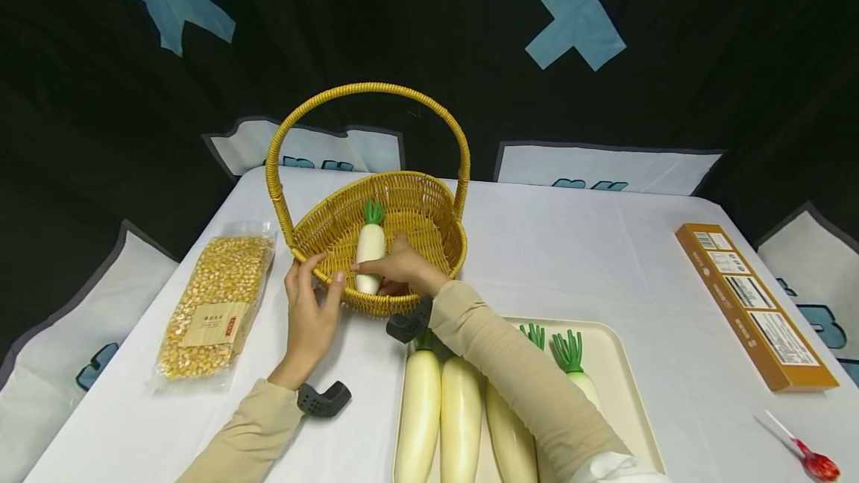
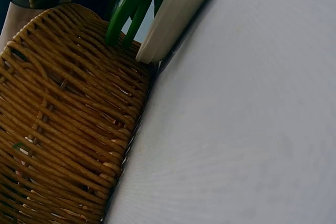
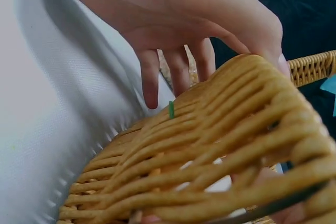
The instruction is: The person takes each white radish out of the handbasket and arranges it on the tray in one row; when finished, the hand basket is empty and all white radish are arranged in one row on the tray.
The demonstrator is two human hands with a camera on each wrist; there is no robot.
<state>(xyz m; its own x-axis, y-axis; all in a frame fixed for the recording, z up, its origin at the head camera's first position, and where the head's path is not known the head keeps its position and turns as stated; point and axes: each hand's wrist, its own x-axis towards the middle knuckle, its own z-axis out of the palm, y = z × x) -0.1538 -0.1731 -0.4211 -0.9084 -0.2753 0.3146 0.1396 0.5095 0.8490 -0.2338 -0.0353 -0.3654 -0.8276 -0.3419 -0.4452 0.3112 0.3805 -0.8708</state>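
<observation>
A yellow wicker basket (image 1: 411,304) with a tall hoop handle stands on the table, its woven wall (image 2: 68,114) filling much of the left wrist view. Inside lies a white radish (image 1: 370,241) with a green top. My right hand (image 1: 403,265) reaches in over the near rim and holds the radish, thumb across its lower part; the other fingers are partly hidden. At the front left rim my left hand (image 1: 312,315) grips the basket. In the right wrist view the left hand (image 3: 178,9) has a digit over the rim and several fingers outside the wall.
A cream tray (image 1: 627,371) with several white radishes (image 1: 460,420) sits in front, partly under my right forearm. To the left lies a bag of corn kernels (image 1: 215,300). A brown box (image 1: 754,308) and a red lollipop (image 1: 819,464) lie at the right.
</observation>
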